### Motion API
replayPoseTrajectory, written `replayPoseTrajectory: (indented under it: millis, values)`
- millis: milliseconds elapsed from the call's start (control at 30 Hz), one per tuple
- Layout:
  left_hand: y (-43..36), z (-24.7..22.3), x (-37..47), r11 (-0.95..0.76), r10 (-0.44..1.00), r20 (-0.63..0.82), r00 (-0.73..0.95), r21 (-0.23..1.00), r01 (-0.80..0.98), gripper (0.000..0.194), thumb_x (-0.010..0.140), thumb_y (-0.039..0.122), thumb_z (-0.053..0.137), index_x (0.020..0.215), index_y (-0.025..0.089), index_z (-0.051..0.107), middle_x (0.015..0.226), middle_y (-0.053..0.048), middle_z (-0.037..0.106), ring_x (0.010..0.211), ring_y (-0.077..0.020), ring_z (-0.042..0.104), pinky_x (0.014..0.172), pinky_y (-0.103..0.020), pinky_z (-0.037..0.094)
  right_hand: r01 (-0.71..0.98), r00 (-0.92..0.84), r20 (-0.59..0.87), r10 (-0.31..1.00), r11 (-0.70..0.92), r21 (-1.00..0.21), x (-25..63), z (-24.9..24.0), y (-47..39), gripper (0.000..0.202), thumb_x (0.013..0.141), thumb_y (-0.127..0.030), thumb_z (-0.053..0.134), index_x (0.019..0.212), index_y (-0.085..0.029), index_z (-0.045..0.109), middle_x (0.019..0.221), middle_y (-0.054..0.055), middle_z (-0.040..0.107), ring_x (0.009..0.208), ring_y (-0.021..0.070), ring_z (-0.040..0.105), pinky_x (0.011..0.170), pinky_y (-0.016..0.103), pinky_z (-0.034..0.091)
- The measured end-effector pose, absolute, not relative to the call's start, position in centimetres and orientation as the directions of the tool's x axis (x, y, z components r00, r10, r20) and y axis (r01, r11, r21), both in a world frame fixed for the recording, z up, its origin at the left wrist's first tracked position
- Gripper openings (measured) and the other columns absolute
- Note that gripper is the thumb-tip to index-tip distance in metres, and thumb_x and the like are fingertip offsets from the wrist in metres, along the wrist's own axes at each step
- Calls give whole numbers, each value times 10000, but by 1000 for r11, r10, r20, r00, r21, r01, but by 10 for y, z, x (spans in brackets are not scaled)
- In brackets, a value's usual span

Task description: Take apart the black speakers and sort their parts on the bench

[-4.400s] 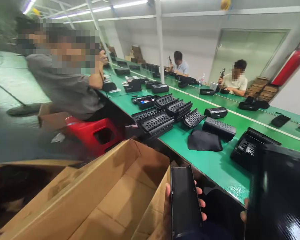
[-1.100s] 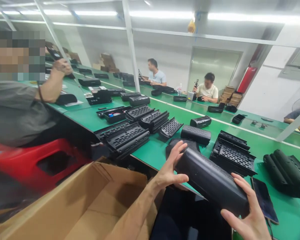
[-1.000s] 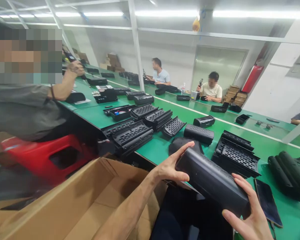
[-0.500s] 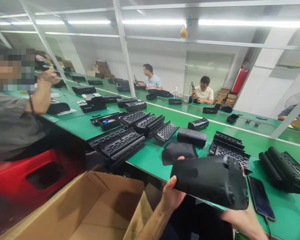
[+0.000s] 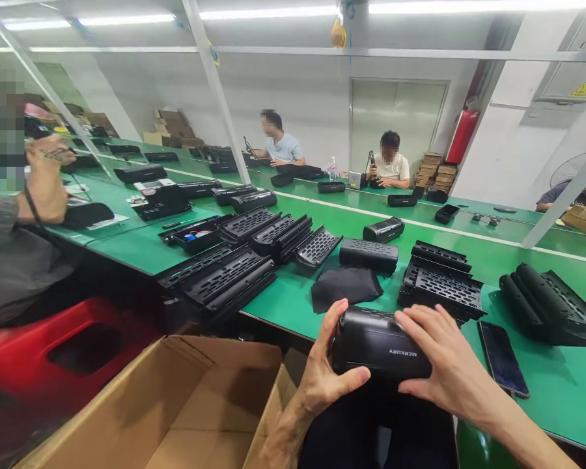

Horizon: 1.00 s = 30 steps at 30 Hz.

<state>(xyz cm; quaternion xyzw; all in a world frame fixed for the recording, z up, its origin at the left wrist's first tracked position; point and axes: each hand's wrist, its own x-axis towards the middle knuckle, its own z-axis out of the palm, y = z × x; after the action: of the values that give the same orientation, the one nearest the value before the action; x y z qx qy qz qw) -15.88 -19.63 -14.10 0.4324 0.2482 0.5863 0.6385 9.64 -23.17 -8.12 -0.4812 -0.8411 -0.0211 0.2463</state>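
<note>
A black speaker-like housing (image 5: pixel 378 348) with "MERKURY" lettering, upside down in the view, is held between both hands at the table's near edge. My left hand (image 5: pixel 328 371) grips its left end, with the thumb on the near side and fingers over the top. Its right end is gripped by my right hand (image 5: pixel 432 355), fingers on top and thumb below. Just beyond lies a flat black cloth piece (image 5: pixel 346 288) on the green table (image 5: pixel 293 311). Behind that rests a closed black housing (image 5: pixel 368 255).
An open cardboard box (image 5: pixel 215 397) stands at lower left. Perforated black shells (image 5: pixel 234 277) lie left, more shells (image 5: pixel 444 290) right, beside a phone (image 5: pixel 502 358). A person in grey (image 5: pixel 19 254) sits left by a red chair (image 5: pixel 63 352); others sit across the table.
The black housing has been turned from its smooth broad face to the lettered side and drawn nearer. Both hands now hold its ends, and the view has shifted slightly.
</note>
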Motion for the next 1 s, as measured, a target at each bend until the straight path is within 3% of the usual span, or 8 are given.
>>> replayPoseTrajectory:
  millis: [100, 167, 233, 400, 567, 700, 833, 1000]
  values:
    - [-197, -141, -161, -199, 946, 280, 167, 902, -384, 1026, 652, 436, 911, 1548, 279, 436, 1256, -71, 658, 1127, -303, 642, 1015, -409, 518, 726, -203, 473, 857, 456, -515, 116, -101, -241, 1055, 832, -660, 777, 1664, -382, 190, 1696, 104, 314, 1546, 450, 291, 1227, 701, 253]
    - [-194, -142, -166, -233, 932, 311, 186, 907, -352, 994, 673, 483, 890, 1537, 300, 433, 1270, -64, 648, 1116, -295, 640, 999, -402, 523, 595, -72, 409, 910, 368, -715, 124, -114, -247, 1030, 844, -791, 658, 1660, -370, 192, 1695, 101, 319, 1524, 443, 342, 1192, 644, 357]
    - [-191, -143, -170, -260, 919, 335, 208, 911, -321, 976, 662, 475, 904, 1515, 322, 452, 1386, -73, 598, 1188, -318, 616, 1019, -411, 516, 511, -11, 360, 933, 315, -800, 125, -122, -252, 987, 819, -794, 679, 1618, -371, 284, 1643, 87, 407, 1457, 428, 446, 1149, 581, 427]
    - [-187, -143, -169, -286, 904, 359, 232, 912, -295, 939, 652, 445, 926, 1478, 340, 492, 1595, -71, 428, 1368, -361, 501, 1109, -422, 451, 494, 82, 406, 910, 317, -810, 118, -124, -258, 880, 779, -671, 793, 1517, -351, 435, 1574, 61, 490, 1406, 390, 489, 1151, 487, 414]
    - [-186, -152, -162, -210, 878, 346, 332, 900, -381, 982, 723, 488, 888, 1545, 358, 367, 1361, -65, 582, 1103, -260, 614, 960, -360, 497, 463, 99, 350, 932, 268, -845, 123, -121, -261, 841, 778, -667, 782, 1488, -351, 462, 1557, 54, 504, 1380, 382, 509, 1087, 435, 447]
    - [-181, -160, -164, -156, 828, 375, 417, 868, -471, 952, 765, 564, 840, 1556, 335, 363, 1399, -100, 562, 1142, -284, 600, 978, -387, 486, 484, 111, 274, 955, 189, -854, 127, -115, -263, 884, 778, -751, 733, 1508, -346, 444, 1589, 59, 473, 1402, 415, 475, 1075, 453, 435]
    - [-181, -156, -163, -227, 832, 412, 371, 863, -451, 850, 774, 493, 853, 1506, 369, 439, 1530, -94, 454, 1199, -278, 568, 987, -363, 476, 491, 101, 317, 943, 230, -840, 120, -106, -265, 887, 831, -719, 708, 1568, -364, 366, 1666, 34, 375, 1517, 415, 331, 1189, 479, 323]
    - [-185, -160, -159, -331, 829, 482, 283, 831, -446, 773, 774, 484, 842, 1453, 403, 480, 1614, -53, 331, 1241, -268, 522, 1001, -353, 466, 443, 120, 286, 951, 207, -872, 114, -98, -267, 891, 831, -698, 717, 1579, -374, 357, 1680, 32, 342, 1509, 424, 335, 1220, 515, 303]
